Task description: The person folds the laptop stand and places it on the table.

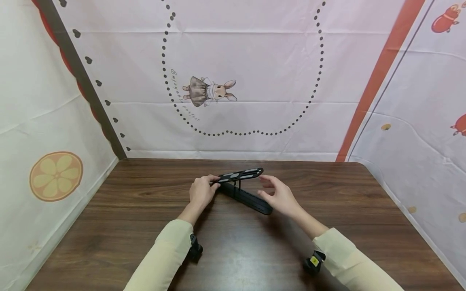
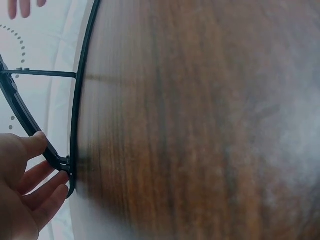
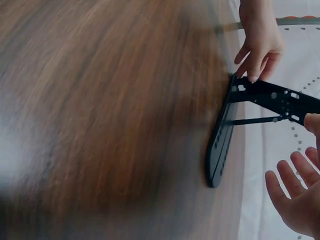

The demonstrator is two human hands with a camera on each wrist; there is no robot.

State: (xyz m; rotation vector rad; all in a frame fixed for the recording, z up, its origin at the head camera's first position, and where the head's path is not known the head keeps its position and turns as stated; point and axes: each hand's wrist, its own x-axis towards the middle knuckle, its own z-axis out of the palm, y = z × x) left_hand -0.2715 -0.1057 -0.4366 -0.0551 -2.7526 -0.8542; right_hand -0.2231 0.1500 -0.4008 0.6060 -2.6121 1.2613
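Observation:
A black folding stand (image 1: 240,176) with grey pads on its upper plate is propped open in a wedge on the brown table. Its long base bar (image 1: 251,200) lies on the tabletop, and thin struts (image 2: 45,73) hold the upper plate raised. My left hand (image 1: 202,190) pinches the hinged end, thumb on the upper plate and fingers around the joint in the left wrist view. Beside the raised end, my right hand (image 1: 282,198) is spread with fingers apart and nothing gripped. In the right wrist view its palm (image 3: 305,205) faces the stand.
The wooden table (image 1: 145,242) stretches around the stand toward both sides and the front. A white printed cloth (image 1: 255,81) hangs behind the table's back edge, with more cloth along the left and right. Small black cameras (image 1: 195,248) are strapped at both wrists.

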